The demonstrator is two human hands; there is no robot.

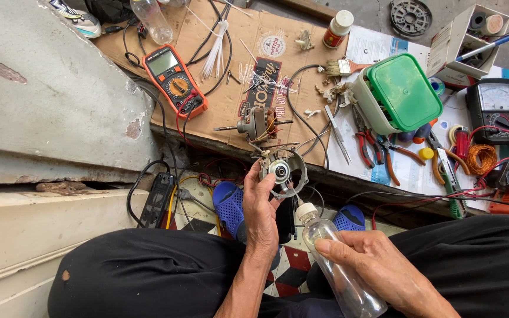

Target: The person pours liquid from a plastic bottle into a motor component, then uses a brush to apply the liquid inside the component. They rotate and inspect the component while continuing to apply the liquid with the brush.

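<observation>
Head view shows us the left hand (261, 206) at centre frame, fingers wrapped around a round metal motor end housing (282, 171) with a shiny bearing in its middle. Lower right of centre, the right hand (378, 268) is closed around a clear plastic squeeze bottle (337, 265) with a white cap, its tip pointing up toward the housing; we cannot tell whether it holds any liquid.

Upper right, a white tub (363, 97) with a green square lid (403, 91) sits tilted, dark parts showing inside it. Beyond it an open cardboard box (463, 41) holds spools and a blue pen.

On the flat brown cardboard sheet (231, 100) in the upper middle lie an orange digital multimeter (175, 79), a bundle of white cable ties (216, 41) and a motor armature (257, 123) with copper windings. At the right edge we see a black analogue meter (495, 109), a coil of copper wire (481, 158) and red-handled pliers (365, 141).
</observation>
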